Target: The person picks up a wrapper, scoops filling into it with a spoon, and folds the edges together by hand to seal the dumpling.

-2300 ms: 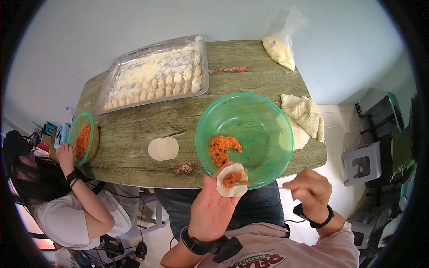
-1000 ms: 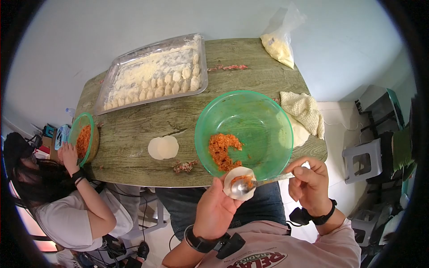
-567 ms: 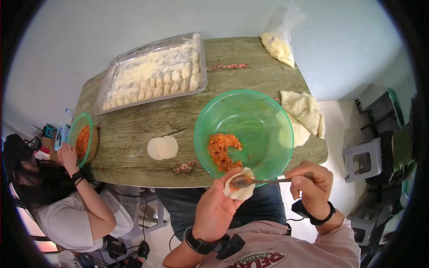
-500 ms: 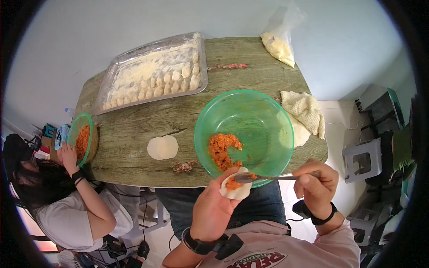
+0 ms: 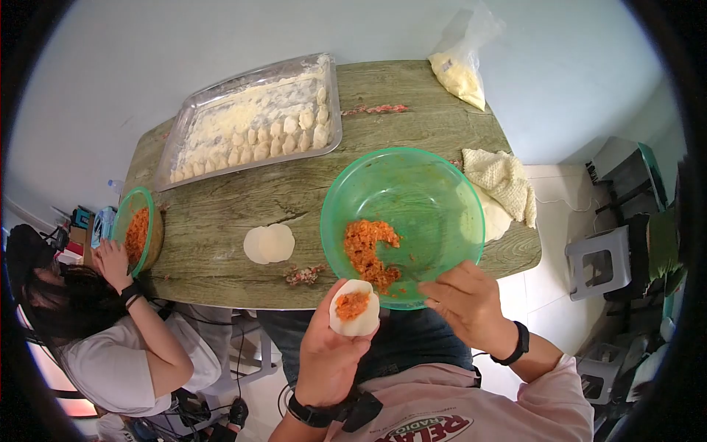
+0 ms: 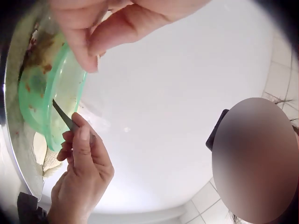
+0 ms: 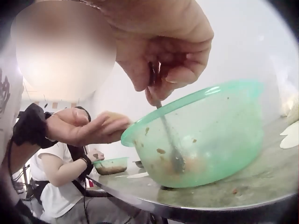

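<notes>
My left hand holds a round dumpling wrapper up in front of the table edge, thumb on one side and fingers curled round the other. A mound of orange filling sits in the wrapper's middle. My right hand pinches the handle of a metal spoon over the near right rim of the green bowl. In the right wrist view, the spoon's end shows through the bowl wall, low by the filling. More filling lies along the bowl's left side.
Two overlapping wrappers lie left of the bowl. A floured tray holds rows of dumplings at the back left. A cloth partly covers dough at right; a bag of flour stands behind. Another person sits left by a second bowl.
The spoon has left the wrapper and gone down into the green bowl as my right hand moved left. My left hand has shifted left with the filled wrapper.
</notes>
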Available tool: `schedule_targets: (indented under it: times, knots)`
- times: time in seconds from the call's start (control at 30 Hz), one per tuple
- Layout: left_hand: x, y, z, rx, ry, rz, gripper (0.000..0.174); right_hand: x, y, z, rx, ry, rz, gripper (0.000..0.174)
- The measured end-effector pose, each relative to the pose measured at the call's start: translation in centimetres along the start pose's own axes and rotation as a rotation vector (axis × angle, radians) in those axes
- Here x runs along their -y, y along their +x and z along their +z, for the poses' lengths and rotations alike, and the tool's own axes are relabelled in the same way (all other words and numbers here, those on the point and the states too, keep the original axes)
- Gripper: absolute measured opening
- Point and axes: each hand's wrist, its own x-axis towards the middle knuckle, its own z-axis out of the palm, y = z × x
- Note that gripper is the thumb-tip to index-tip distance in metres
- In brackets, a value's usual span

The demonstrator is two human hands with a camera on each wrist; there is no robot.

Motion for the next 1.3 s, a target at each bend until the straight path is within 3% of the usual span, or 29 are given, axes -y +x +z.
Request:
schedule_targets:
  times: [0.4,0.77,0.83,0.97,1.13,1.2,1.3]
  knots:
    - [0.7,-0.1,-0.6,0.069,0.014,0.026,0.076,1.8,0.0,0.8,0.159,0.074,-0.029,0.038]
    - [-0.6,-0.7,0.1,-0.011,-0.083,-0.054,0.069,2.1,1.0,1.6,0.100,0.137,-0.050,0.032]
    - [-0.5,-0.8,0.2,0.016,0.127,0.024,0.070,2.0,0.9,1.6,0.113,0.147,-0.044,0.033]
    - [-0.2,-0.8,0.3,0.112,0.101,0.065,0.074,1.9,0.4,1.2,-0.007,0.210,-0.028,0.036]
    - [0.2,-0.7,1.1,0.179,-0.214,-0.049,0.074,2.8,0.6,0.8,-0.127,0.244,-0.068,0.037]
    - [0.1,-0.8,1.5,0.176,-0.217,-0.068,0.075,2.6,0.7,1.2,-0.172,0.175,-0.192,0.034]
    - [0.0,-0.8,1.7,0.179,-0.257,-0.107,0.077,2.5,0.5,1.1,-0.156,0.125,-0.190,0.025]
